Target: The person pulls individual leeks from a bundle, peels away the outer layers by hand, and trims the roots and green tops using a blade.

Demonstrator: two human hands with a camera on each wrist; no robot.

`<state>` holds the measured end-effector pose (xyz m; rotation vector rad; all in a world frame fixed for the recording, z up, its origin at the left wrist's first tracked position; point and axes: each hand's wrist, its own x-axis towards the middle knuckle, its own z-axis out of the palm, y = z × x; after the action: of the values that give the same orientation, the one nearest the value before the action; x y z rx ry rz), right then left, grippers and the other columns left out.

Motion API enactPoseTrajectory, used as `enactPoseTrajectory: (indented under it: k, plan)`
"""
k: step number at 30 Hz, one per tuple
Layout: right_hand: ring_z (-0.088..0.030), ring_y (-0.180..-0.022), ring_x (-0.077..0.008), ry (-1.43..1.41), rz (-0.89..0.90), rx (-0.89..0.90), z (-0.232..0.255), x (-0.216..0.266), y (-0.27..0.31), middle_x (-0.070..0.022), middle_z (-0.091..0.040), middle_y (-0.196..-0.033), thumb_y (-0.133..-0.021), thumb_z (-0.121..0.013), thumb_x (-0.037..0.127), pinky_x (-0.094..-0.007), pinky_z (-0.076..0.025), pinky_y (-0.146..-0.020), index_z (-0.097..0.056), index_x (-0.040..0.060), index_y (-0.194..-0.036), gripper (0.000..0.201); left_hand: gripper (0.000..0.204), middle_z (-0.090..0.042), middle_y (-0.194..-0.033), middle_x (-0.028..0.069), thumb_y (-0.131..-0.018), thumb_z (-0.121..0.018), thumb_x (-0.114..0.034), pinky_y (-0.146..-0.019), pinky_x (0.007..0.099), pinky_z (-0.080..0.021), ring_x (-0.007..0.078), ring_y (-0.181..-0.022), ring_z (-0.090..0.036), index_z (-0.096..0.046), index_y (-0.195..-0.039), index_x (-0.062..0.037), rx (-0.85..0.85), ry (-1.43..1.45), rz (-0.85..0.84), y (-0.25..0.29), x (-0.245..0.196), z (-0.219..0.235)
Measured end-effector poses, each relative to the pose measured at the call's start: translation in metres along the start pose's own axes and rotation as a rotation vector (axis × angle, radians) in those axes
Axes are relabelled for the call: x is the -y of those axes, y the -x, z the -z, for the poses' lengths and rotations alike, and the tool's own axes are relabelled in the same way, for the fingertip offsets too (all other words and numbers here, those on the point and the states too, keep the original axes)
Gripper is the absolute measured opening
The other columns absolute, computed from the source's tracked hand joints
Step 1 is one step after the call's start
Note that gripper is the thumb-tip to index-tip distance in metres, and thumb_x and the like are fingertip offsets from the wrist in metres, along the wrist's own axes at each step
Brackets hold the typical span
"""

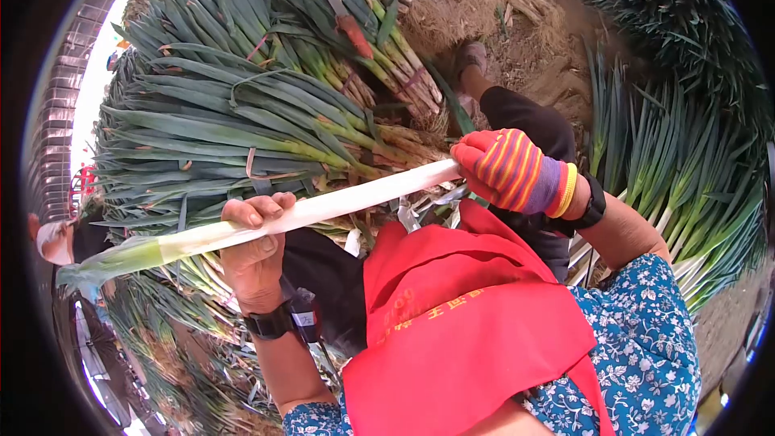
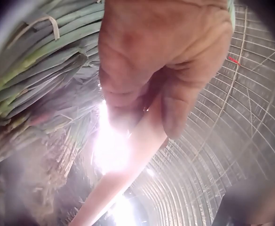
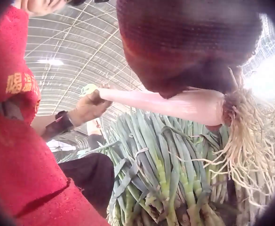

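Note:
A long green onion (image 1: 355,198), with a smooth white shaft and pale green top, lies slantwise across the front of the body in the head view. My bare left hand (image 1: 257,254) grips it toward the green end, thumb on one side and fingers on the other. In a striped knit glove, my right hand (image 1: 513,173) holds the root end. The right wrist view shows stringy roots (image 3: 250,136) hanging beyond the glove and the white shaft (image 3: 194,108) running to the left hand. From the left wrist, the shaft (image 2: 114,183) emerges between thumb and fingers.
Bundled green onions (image 1: 266,113) are piled ahead, their leaves to the left. A knife with a reddish handle (image 1: 353,36) lies on them. More green onions (image 1: 662,137) stand at the right. A red apron (image 1: 476,315) covers the lap, close below the hands.

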<state>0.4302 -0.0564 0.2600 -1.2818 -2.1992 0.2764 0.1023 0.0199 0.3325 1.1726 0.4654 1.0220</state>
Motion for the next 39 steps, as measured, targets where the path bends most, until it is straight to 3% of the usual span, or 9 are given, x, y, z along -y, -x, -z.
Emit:
enactPoseTrajectory:
  k: [5,12,18,20,27,33,35,38,39]
  plan:
    - [-0.053,-0.055,-0.0348,-0.431,-0.338,-0.141,-0.02,-0.011,0.009,-0.0161,-0.047,-0.055,-0.071,-0.059,0.008,-0.0401,-0.041,-0.049,-0.051,0.0062,-0.064,0.01,0.03,-0.061,-0.092,0.0114,-0.063,-0.072,0.003,-0.096,0.0457,-0.036,0.0275,-0.096,-0.056,-0.056,-0.087,-0.007,0.062,-0.014,0.046,0.007,0.0,0.004]
    - [-0.06,-0.053,-0.027,0.407,-0.337,-0.06,-0.098,-0.142,0.066,-0.0085,-0.057,-0.057,-0.073,-0.054,0.019,-0.0415,-0.043,-0.043,-0.055,0.0103,-0.073,0.009,0.037,-0.055,-0.088,0.0064,-0.06,-0.069,0.003,-0.091,0.0397,-0.036,0.0213,-0.089,-0.052,-0.051,-0.09,-0.007,-0.168,-0.026,0.016,0.039,-0.02,0.028]
    - [-0.058,-0.089,-0.0352,-0.139,-0.092,-0.242,-0.012,0.005,-0.016,-0.016,-0.061,-0.093,-0.066,-0.071,0.032,-0.0427,-0.048,-0.072,-0.053,0.0032,-0.108,0.054,0.038,-0.054,-0.095,0.0096,-0.065,-0.069,-0.002,-0.084,0.04,-0.049,0.0265,-0.096,-0.055,-0.052,-0.099,-0.0051,-0.171,-0.147,0.182,0.023,-0.006,0.01]
    - [-0.057,-0.093,-0.0349,-0.172,-0.14,0.046,0.007,0.053,-0.023,-0.0171,-0.059,-0.097,-0.064,-0.073,0.026,-0.0426,-0.048,-0.073,-0.05,0.0031,-0.112,0.058,0.037,-0.055,-0.1,0.0126,-0.067,-0.067,-0.002,-0.08,0.0407,-0.051,0.0286,-0.096,-0.058,-0.052,-0.101,-0.0033,-0.099,-0.13,0.211,0.001,0.021,-0.016]
    - [-0.047,-0.046,-0.0234,0.103,-0.359,-0.733,-0.003,0.018,0.071,-0.0063,-0.047,-0.058,-0.068,-0.068,0.032,-0.0335,-0.039,-0.043,-0.052,0.004,-0.088,0.038,0.059,-0.048,-0.121,0.0139,-0.08,-0.062,-0.014,-0.085,0.0335,-0.046,0.0264,-0.109,-0.051,-0.035,-0.13,0.0014,0.301,-0.089,0.332,-0.042,0.065,-0.15]
    - [-0.048,-0.044,-0.0136,0.706,-0.924,-0.657,0.002,-0.059,0.28,-0.0011,-0.048,-0.055,-0.081,-0.061,0.035,-0.0311,-0.038,-0.039,-0.054,0.0049,-0.097,0.034,0.026,-0.06,-0.097,0.0135,-0.084,-0.057,-0.009,-0.076,0.0337,-0.051,0.0232,-0.087,-0.062,-0.054,-0.107,0.0027,0.035,-0.071,0.469,-0.058,0.063,-0.07]
    - [-0.059,-0.093,-0.0289,0.673,-1.458,-0.27,-0.029,-0.078,0.396,-0.0165,-0.062,-0.098,-0.085,-0.053,0.036,-0.0361,-0.047,-0.079,-0.05,0.0024,-0.117,0.047,0.023,-0.061,-0.095,0.0132,-0.084,-0.056,-0.009,-0.075,0.0338,-0.051,0.0232,-0.085,-0.062,-0.055,-0.104,0.0018,-0.086,-0.049,0.468,-0.054,0.061,-0.032]
    - [-0.054,-0.106,-0.0307,0.632,-1.902,-0.023,-0.004,-0.05,0.359,-0.019,-0.058,-0.112,-0.082,-0.057,0.034,-0.0365,-0.042,-0.09,-0.051,0.0036,-0.117,0.047,0.015,-0.062,-0.091,0.0124,-0.086,-0.055,-0.008,-0.072,0.0338,-0.052,0.0231,-0.081,-0.063,-0.057,-0.098,0.0001,-0.241,0.004,0.513,-0.05,0.062,0.02]
    - [-0.056,-0.104,-0.0303,0.603,-1.655,-0.247,-0.009,-0.058,0.345,-0.0181,-0.058,-0.111,-0.082,-0.058,0.032,-0.0364,-0.043,-0.089,-0.051,0.0034,-0.118,0.046,0.014,-0.062,-0.091,0.0123,-0.086,-0.055,-0.008,-0.072,0.0337,-0.052,0.0229,-0.08,-0.063,-0.057,-0.098,0.0001,-0.279,0.023,0.522,-0.049,0.063,0.034]
